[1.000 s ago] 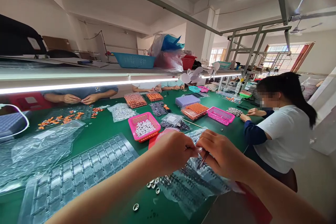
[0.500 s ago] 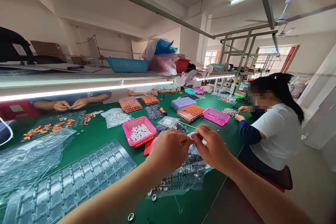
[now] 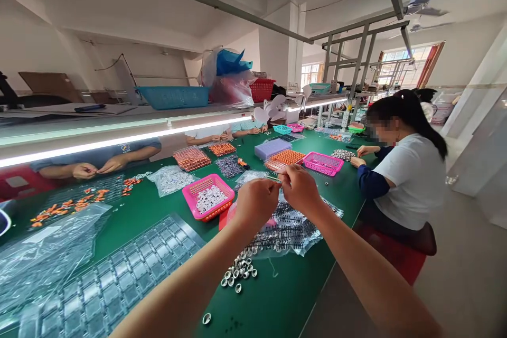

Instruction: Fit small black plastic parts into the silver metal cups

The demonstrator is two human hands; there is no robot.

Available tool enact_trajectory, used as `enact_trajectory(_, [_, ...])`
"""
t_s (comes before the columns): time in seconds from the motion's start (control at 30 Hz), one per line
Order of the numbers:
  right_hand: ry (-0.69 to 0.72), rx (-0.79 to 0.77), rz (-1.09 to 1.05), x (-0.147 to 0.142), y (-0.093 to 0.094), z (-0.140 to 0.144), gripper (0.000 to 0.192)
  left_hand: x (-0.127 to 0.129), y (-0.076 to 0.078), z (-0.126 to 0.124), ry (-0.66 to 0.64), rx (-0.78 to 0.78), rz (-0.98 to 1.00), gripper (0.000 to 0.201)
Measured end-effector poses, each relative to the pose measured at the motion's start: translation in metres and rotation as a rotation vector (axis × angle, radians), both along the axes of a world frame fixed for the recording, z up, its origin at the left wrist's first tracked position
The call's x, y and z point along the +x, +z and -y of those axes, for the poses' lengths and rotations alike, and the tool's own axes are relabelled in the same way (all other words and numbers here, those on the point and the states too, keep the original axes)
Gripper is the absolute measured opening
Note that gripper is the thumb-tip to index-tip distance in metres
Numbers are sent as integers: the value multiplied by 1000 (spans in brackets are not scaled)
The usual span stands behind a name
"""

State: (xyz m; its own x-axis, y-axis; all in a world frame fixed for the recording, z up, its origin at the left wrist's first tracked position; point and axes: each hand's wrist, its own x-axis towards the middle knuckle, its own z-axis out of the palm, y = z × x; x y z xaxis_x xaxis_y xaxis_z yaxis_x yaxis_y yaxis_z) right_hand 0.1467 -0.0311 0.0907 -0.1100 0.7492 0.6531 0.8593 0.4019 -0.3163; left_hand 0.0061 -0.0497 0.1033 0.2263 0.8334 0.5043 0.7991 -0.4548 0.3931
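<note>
My left hand (image 3: 255, 202) and my right hand (image 3: 300, 186) are raised together above the green table (image 3: 285, 296), fingertips pinched on something small between them that I cannot make out. Below them lies a clear plastic bag of small dark parts (image 3: 291, 224). A heap of small silver rings (image 3: 240, 269) sits on the table just in front of the bag. A pink basket of white pieces (image 3: 208, 196) stands left of my left hand.
A clear blister tray (image 3: 119, 269) and clear bags (image 3: 47, 245) lie at the left. Orange trays (image 3: 287, 157), a purple box (image 3: 272, 148) and another pink basket (image 3: 322, 162) stand farther back. A seated person in white (image 3: 407, 179) works at the right; other hands (image 3: 95, 169) work across the table.
Both my hands have risen and moved away from me, off the plastic bag. The bag now lies flat and the silver rings show beside it. The view has swung.
</note>
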Motion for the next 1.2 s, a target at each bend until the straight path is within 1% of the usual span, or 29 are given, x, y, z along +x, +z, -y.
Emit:
enact_trajectory(0.3, [-104,-46,4,-11,-3,-21,18,0,-3,-15,52,-20,34,35])
enact_trajectory(0.57, [-114,-105,-10,-20,3,-37,25,-2,-7,-26,88,7,85,34])
enact_trajectory(0.67, [-48,-94,13,-17,6,-33,20,-8,-9,-25,56,-27,151,32])
enact_trajectory(0.77, [54,-70,54,-10,7,-22,13,-16,-8,-21,-4,-112,202,26])
enact_trajectory(0.93, [230,-34,74,-1,7,-6,15,-24,-2,-12,-70,-223,216,27])
enact_trajectory(1.07, [305,-40,34,4,8,2,15,-24,-1,-8,-86,-205,252,22])
enact_trajectory(1.2, [405,-100,3,11,9,6,18,-24,-5,-6,-79,-144,247,21])
